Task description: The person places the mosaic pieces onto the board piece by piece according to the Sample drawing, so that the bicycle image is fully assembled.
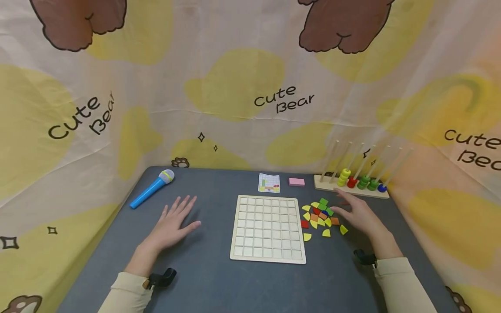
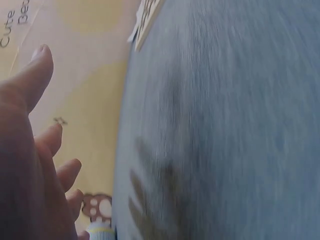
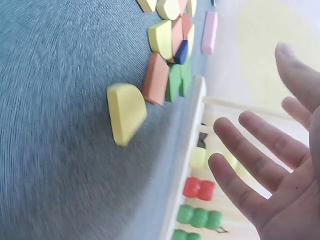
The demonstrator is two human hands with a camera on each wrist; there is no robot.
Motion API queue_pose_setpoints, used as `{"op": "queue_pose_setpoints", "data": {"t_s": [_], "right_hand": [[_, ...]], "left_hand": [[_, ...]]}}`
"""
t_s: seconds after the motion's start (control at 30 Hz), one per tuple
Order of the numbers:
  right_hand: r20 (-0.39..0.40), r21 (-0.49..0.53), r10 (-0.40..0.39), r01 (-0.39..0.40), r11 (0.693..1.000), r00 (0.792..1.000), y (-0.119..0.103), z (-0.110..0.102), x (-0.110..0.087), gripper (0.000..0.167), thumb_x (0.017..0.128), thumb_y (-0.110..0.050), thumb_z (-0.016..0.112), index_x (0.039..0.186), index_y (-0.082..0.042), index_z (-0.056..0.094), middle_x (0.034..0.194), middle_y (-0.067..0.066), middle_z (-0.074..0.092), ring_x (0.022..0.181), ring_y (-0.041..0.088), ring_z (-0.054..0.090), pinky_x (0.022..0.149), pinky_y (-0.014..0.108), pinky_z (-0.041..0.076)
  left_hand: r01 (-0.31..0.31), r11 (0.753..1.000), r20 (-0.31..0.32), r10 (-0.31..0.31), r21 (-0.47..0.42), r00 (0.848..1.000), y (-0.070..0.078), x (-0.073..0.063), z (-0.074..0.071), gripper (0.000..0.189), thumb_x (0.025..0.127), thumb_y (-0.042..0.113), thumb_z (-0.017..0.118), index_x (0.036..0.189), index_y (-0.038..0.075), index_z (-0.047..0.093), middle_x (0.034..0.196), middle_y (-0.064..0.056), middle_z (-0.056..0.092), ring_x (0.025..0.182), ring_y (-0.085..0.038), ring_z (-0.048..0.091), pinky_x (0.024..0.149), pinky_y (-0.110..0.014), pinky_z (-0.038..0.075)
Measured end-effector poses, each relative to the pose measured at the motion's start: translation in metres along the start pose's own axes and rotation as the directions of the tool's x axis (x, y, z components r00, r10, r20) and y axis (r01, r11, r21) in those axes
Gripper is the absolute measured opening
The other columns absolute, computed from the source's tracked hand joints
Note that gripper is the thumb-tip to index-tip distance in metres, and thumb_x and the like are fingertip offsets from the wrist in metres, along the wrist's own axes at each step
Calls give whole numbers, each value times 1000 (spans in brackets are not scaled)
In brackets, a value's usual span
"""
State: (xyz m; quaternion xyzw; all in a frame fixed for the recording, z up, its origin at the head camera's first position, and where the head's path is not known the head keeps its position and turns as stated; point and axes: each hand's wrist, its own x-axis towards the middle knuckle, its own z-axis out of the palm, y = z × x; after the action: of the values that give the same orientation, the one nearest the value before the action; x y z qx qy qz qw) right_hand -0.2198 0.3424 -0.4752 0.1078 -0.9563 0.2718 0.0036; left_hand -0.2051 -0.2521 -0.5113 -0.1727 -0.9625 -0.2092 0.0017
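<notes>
My left hand hovers over the left part of the table with fingers spread, holding nothing. Its shadow falls on the tabletop in the left wrist view. On the right, my empty right hand is held above the table, thumb apart from its fingers, beside a scattered pile of small colored blocks. Yellow quarter-round blocks, an orange block and green blocks show in that pile, along with red and blue ones. Between the hands lies a pale wooden grid board with its square cells bare.
A blue toy microphone lies at the back left. Behind the board are a printed pattern card and a pink block. A wooden peg rack with colored beads stands at the back right, close to a printed cloth backdrop.
</notes>
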Motion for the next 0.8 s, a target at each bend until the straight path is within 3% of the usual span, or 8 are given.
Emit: {"op": "queue_pose_setpoints", "data": {"t_s": [0.23, 0.43, 0.63, 0.8], "right_hand": [[20, 30, 49, -50, 998, 999, 10, 19, 20, 71, 99, -33, 67, 156, -7, 35, 138, 26, 58, 116, 45, 64, 90, 57, 56], [52, 59, 103, -106, 993, 993, 10, 30, 29, 63, 101, -35, 63, 153, -6, 42, 137, 24, 60, 120, 44, 61, 95, 57, 54], [49, 50, 201, -204, 978, 978, 14, 30, 37, 61, 102, -36, 62, 151, -4, 45, 139, 27, 57, 123, 45, 57, 102, 61, 47], [65, 44, 222, -225, 973, 973, 16, 32, 42, 57, 102, -36, 62, 145, 0, 52, 137, 27, 59, 121, 42, 58, 102, 60, 47]], "left_hand": [[-42, 999, 17, 42, -14, 999, 22, 12, 18, 88, 93, 66, 57, 163, 23, 24, 168, -12, 23, 155, -42, 12, 120, -70, 7], [-60, 998, 82, 62, -26, 995, 34, 18, 31, 95, 88, 69, 62, 163, 26, 24, 168, -7, 22, 156, -37, 11, 122, -66, 7], [-138, 988, 165, 148, -71, 975, 49, 35, 44, 93, 87, 70, 61, 162, 27, 25, 169, -6, 22, 157, -37, 8, 122, -65, 5], [-129, 987, 236, 149, -98, 960, 56, 41, 50, 90, 88, 69, 62, 161, 33, 25, 170, -6, 17, 157, -38, 0, 121, -66, -1]]}}
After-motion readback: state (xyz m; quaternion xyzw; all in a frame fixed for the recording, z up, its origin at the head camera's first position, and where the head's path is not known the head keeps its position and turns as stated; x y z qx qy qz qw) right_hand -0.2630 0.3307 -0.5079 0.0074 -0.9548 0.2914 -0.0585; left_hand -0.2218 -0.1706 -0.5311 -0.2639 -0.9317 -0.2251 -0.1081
